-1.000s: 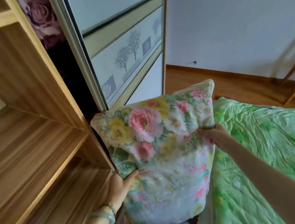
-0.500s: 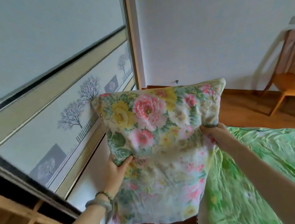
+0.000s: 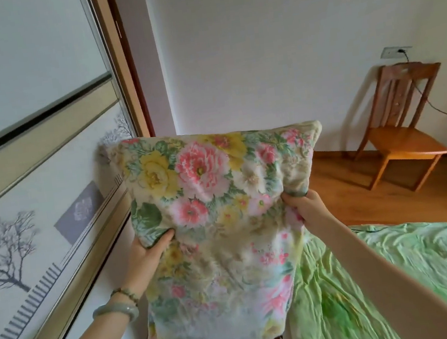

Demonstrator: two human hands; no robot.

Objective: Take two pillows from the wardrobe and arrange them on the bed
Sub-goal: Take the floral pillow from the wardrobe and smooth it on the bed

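A floral pillow (image 3: pixel 218 226) with pink and yellow flowers hangs upright in front of me, held in the air. My left hand (image 3: pixel 146 257) grips its left edge, with a jade bangle and a bead bracelet on the wrist. My right hand (image 3: pixel 307 207) pinches its right edge, a little higher. The bed (image 3: pixel 415 272), covered with a crumpled green sheet, lies at the lower right, partly behind the pillow. The wardrobe's sliding door (image 3: pixel 35 178), with a tree pattern, fills the left side. No second pillow is in view.
A wooden chair (image 3: pixel 400 130) stands against the white wall at the right, with a wall socket (image 3: pixel 395 51) and a cable above it. Wooden floor (image 3: pixel 389 199) lies between the chair and the bed.
My view has swung right, away from the open wardrobe shelves toward the wall, chair and bed. Both hands have carried the pillow out and up with the same grip.
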